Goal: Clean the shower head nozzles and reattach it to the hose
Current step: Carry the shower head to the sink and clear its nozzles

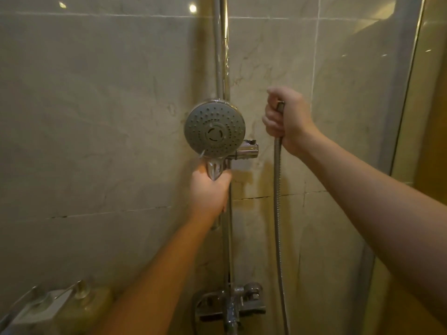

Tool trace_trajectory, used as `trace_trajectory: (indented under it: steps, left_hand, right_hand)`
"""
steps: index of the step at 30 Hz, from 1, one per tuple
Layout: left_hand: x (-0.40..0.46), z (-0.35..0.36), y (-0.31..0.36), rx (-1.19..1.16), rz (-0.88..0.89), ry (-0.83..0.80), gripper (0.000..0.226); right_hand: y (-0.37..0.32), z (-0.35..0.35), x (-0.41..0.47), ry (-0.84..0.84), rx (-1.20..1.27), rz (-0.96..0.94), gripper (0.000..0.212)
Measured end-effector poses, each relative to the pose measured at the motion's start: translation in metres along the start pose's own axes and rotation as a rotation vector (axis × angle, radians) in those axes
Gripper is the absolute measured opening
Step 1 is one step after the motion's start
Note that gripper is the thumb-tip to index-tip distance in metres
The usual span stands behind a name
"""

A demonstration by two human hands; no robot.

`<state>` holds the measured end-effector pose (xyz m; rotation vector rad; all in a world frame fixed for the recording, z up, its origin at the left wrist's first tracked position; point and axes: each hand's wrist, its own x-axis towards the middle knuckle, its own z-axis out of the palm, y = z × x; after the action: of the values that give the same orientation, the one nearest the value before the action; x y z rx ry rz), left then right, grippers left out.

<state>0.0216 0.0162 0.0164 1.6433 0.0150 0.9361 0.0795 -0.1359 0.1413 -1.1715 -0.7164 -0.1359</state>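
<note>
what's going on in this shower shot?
A person stands facing a tiled shower wall. The left hand grips the handle of the shower head, its nozzle face turned toward the camera, in front of the chrome riser rail and its holder bracket. The right hand holds the free end of the metal hose, apart from the head. The two are not joined yet. The mixer tap sits below.

I see the shower head (214,130) with a matt grey face, plastic by the look of it, on a glossy chrome handle. The hose (278,213) is ribbed metal with a dull sheen. The riser rail (221,56) is polished chrome. The wall tiles (96,105) look smooth, marbled and faintly glossy.
</note>
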Motion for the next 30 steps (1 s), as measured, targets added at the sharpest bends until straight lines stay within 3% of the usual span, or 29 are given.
trace_trajectory:
  steps: [15,24,28,30]
  left_hand:
    - [-0.001,0.005,0.010,-0.087,-0.036,0.032,0.021]
    - [-0.005,0.011,0.004,-0.065,-0.058,0.047,0.019]
    - [-0.007,0.015,0.004,-0.099,-0.099,0.056,0.014]
    - [-0.009,0.016,0.004,-0.118,-0.125,0.068,0.021]
  right_hand:
    - [0.017,0.031,0.034,-0.160,0.062,-0.014,0.045]
    - [0.041,0.036,0.012,-0.012,-0.424,-0.222,0.053]
    - [0.055,0.030,0.011,0.004,-0.415,-0.162,0.053]
    - [0.061,0.025,0.009,0.012,-0.431,-0.127,0.051]
